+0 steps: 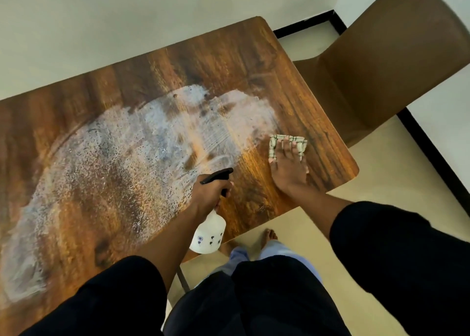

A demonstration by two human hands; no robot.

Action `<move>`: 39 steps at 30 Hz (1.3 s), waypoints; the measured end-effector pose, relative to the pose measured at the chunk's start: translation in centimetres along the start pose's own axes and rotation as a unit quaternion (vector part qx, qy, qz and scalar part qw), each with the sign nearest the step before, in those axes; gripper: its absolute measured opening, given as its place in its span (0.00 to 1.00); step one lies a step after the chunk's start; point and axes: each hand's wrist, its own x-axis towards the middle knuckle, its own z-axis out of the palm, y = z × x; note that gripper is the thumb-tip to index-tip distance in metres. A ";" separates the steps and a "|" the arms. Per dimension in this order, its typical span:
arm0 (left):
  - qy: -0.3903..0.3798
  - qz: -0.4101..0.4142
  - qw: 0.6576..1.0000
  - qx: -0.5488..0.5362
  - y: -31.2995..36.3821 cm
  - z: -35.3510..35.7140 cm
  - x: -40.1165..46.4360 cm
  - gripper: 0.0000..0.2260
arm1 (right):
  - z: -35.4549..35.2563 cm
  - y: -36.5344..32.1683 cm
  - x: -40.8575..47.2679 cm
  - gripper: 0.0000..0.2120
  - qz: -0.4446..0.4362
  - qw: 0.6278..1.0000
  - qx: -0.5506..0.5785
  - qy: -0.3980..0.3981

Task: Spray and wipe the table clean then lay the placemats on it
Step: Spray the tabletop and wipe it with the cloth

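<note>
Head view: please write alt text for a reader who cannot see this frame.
A person's right hand presses a checked cloth flat on a wooden table beside a wide patch of white spray. The left hand grips a white spray bottle by its black trigger head at the near edge. A brown chair stands at the table's right.

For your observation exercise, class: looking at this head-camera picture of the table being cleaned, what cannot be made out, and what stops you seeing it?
- Brown wooden table: its left end is cut off by the picture's edge.
- White plastic spray bottle: its neck is hidden by the left hand; its small dark markings are unreadable.
- Checked cloth: partly covered by the right hand.
- Placemats: none in view.
</note>
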 end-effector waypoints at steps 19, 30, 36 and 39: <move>0.065 -0.019 0.996 -0.063 4.3 3.6 5.3 0.17 | -4.0 4.5 7.5 0.31 -0.217 0.971 -0.090 -0.034; 0.215 -0.080 0.963 -0.140 5.0 4.6 6.2 0.12 | -7.9 3.9 14.5 0.30 -0.145 0.987 -0.063 0.015; 0.296 -0.080 0.936 -0.171 4.8 4.4 5.8 0.15 | -3.7 -2.2 9.0 0.31 -0.341 0.933 -0.102 -0.052; 0.322 -0.088 0.926 -0.174 4.4 4.3 6.0 0.15 | -1.6 -3.1 7.5 0.31 -0.467 0.865 -0.153 -0.100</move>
